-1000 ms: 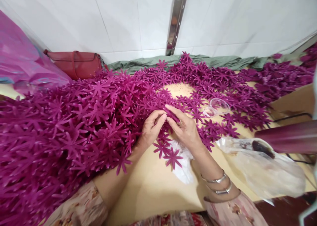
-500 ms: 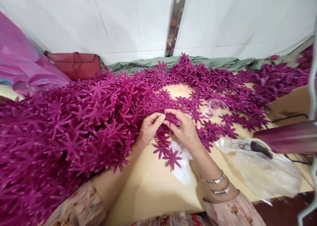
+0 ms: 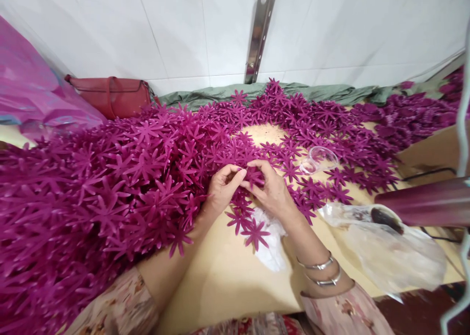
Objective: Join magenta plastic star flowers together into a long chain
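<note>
Between both hands is a magenta artificial flower piece with narrow, finger-like petals. My left hand pinches its left edge with thumb and forefinger. My right hand grips it from the right, thumb below and forefinger above; the petals partly show between these fingers. Just under the hands, a loose flower piece lies on a crumpled white tissue. A large heap of the same flower pieces rises at the left, reaching my left forearm.
More flower pieces spread along the back. A clear plastic cup lies on its side to the right. Beyond my right forearm are a clear plastic bag and a dark purple cylinder. A red handbag rests by the tiled wall.
The right fingers have spread slightly, and more of the held flower piece's petals show between them. Both hands stay in nearly the same place.
</note>
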A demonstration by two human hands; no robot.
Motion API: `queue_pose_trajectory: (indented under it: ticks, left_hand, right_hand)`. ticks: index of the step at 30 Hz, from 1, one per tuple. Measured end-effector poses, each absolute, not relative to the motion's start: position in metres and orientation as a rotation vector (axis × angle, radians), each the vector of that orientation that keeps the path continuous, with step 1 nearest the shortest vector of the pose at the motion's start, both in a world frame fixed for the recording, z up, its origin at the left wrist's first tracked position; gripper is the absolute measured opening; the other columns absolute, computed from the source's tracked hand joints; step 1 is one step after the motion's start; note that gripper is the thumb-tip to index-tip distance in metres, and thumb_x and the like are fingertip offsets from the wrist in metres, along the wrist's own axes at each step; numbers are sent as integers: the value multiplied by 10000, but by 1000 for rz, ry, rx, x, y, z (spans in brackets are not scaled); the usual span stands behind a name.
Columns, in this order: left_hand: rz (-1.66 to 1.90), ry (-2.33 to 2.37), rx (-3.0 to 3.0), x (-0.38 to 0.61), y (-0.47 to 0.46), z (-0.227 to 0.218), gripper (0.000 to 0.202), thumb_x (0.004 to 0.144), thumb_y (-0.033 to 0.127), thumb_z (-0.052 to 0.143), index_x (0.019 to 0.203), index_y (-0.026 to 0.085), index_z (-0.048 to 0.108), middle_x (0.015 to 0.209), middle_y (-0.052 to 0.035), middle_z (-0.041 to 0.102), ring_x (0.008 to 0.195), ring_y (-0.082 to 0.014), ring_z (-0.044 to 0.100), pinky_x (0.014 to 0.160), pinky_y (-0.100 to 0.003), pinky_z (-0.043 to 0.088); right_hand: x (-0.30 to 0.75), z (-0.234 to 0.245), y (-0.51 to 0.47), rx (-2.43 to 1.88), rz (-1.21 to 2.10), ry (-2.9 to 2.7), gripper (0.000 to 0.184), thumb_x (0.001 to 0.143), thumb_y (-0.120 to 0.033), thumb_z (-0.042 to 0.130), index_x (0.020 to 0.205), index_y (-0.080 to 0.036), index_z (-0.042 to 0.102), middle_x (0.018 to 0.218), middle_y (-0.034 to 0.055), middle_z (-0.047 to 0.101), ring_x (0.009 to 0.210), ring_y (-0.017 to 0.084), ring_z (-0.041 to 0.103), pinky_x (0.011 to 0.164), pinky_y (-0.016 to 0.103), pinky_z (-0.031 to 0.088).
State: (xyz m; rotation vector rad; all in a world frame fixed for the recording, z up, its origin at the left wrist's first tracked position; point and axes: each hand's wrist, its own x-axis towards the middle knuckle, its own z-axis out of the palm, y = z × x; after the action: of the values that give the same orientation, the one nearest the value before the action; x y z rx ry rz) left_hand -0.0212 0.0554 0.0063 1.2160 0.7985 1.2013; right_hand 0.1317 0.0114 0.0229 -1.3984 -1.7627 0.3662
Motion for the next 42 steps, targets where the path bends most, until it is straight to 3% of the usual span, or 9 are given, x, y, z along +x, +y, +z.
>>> queue_pose_trajectory:
  ticks: [2,4,7,10,14,19,26,35,42]
  left_hand:
    - [1271,864,1249,-21,55,5,296,829,464,776,807,188,671,759,26,634,694,-110,565,682,-233,455]
    - [1322,913,1262,-21,55,3,270,849,442,757,811,187,677,763,23,638,706,-112,558,701,-235,452]
    - [1328,935,1254,-21,56,2,260,855,427,743,801,182,675,740,24,635,687,-109,546,682,-233,444]
    - [1296,922,1283,-21,55,3,250,850,419,741,818,176,693,772,14,659,714,-114,570,704,-234,458]
    - [1253,855,1314,-21,54,6,225,824,383,765,881,169,723,892,-15,712,833,-135,641,821,-245,493]
    - [1221,839,1254,-20,55,5,231,796,378,788,866,167,724,830,-3,706,769,-119,627,764,-235,494]
    - [1214,767,1160,-16,55,5,294,744,384,845,876,164,703,859,-14,721,802,-126,648,798,-250,508]
    - [1170,720,1148,-19,57,4,281,794,386,807,911,170,669,824,7,665,740,-104,594,741,-232,479]
    - [1140,669,1140,-18,52,6,371,783,361,832,1040,196,620,977,-13,669,918,-129,628,846,-241,505]
  right_hand:
    - [134,27,11,-1310,277,-1760,645,865,-425,761,1423,-267,477,1427,132,581,1326,317,563,1121,516,463]
    - [134,32,10,-1247,153,-1717,634,864,-437,771,1422,-289,509,1489,133,508,1418,322,470,1197,545,384]
    - [132,37,8,-1237,22,-1640,242,929,-336,712,1166,-299,688,1265,95,618,1249,287,577,1120,518,449]
    - [130,35,9,-1251,-13,-1642,71,923,-281,724,993,-271,734,1074,71,661,1078,262,624,1003,488,505]
    - [132,29,12,-1228,97,-1622,42,920,-245,727,961,-239,724,1062,74,674,1031,237,658,938,444,544]
    - [131,28,12,-1251,57,-1663,25,942,-215,689,958,-229,702,1099,87,711,1055,244,672,967,455,532]
    - [126,23,16,-1311,-11,-1721,101,995,-172,548,927,-219,607,987,86,676,984,250,629,912,434,492]
    - [124,23,14,-1277,255,-1535,100,1003,-213,541,912,-232,578,960,56,652,926,212,625,873,380,491]
    - [119,20,16,-1342,64,-1651,116,1013,-183,463,920,-243,499,914,57,599,864,221,583,793,374,474]
